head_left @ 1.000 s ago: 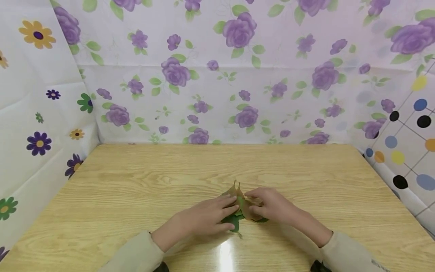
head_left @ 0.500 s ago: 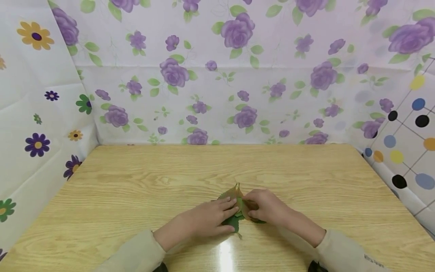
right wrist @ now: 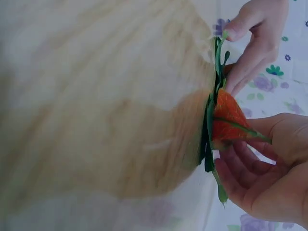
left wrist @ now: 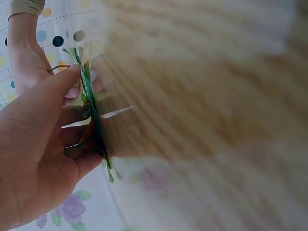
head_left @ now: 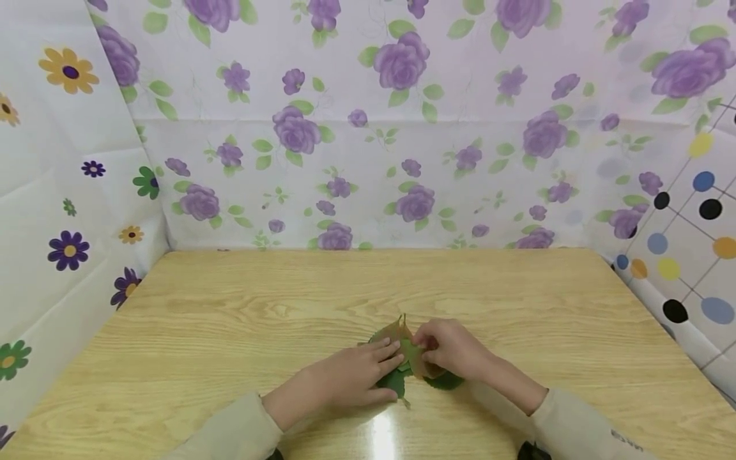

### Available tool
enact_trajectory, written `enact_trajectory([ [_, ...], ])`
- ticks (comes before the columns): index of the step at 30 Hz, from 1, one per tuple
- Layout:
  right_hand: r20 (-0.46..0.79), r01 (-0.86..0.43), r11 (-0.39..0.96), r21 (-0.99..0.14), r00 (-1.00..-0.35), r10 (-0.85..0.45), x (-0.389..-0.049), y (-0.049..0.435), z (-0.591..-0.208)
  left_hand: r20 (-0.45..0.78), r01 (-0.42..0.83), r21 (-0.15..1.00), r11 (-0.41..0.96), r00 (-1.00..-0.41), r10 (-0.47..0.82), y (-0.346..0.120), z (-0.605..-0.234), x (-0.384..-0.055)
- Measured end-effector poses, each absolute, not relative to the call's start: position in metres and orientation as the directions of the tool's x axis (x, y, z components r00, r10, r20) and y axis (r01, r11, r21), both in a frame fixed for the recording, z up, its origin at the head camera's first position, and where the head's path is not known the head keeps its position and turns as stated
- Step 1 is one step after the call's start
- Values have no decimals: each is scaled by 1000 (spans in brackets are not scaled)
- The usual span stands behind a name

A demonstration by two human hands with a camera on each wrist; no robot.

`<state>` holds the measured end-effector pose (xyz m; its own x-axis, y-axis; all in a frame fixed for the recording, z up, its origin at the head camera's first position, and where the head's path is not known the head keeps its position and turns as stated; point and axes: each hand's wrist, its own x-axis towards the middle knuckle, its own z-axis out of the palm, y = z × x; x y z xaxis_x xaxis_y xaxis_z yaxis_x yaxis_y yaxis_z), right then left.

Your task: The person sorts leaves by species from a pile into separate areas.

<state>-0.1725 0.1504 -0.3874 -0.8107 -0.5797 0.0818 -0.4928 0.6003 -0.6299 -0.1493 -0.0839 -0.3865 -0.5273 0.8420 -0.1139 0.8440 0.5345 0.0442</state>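
A small pile of overlapping leaves, green and orange-brown, lies on the wooden table. In the head view my left hand [head_left: 362,374] rests palm down on its left side, fingers straight over a brownish leaf [head_left: 393,331] and a dark green leaf [head_left: 393,381]. At the right, my right hand [head_left: 457,350] pinches an orange-brown leaf [head_left: 424,369] between thumb and fingers. The right wrist view shows that orange leaf [right wrist: 230,113] raised on edge, its green stem pointing toward the palm. Another dark green leaf [head_left: 445,382] lies beneath it.
The pale wooden table [head_left: 230,306] extends around the leaves. A flowered cloth [head_left: 356,160] hangs behind its far edge. Patterned sheets stand at both sides, one with coloured dots [head_left: 673,255]. Light glares off the table's front [head_left: 381,434].
The right hand's thumb and fingers have drawn together on the orange-brown leaf. More of the dark green leaf beneath shows at the right. The left hand stays nearly still.
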Motion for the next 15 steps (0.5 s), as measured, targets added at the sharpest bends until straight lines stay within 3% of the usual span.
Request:
enact_trajectory([
  [8,14,-327,483,-812,-838,-545,-184,160,-384,-135,830,60,555,-544,828,-84,-386,-149],
  [15,17,-188,401,-897,-920,-392,-200,170,-374,-136,831,54,554,-543,829,-83,-386,-150],
])
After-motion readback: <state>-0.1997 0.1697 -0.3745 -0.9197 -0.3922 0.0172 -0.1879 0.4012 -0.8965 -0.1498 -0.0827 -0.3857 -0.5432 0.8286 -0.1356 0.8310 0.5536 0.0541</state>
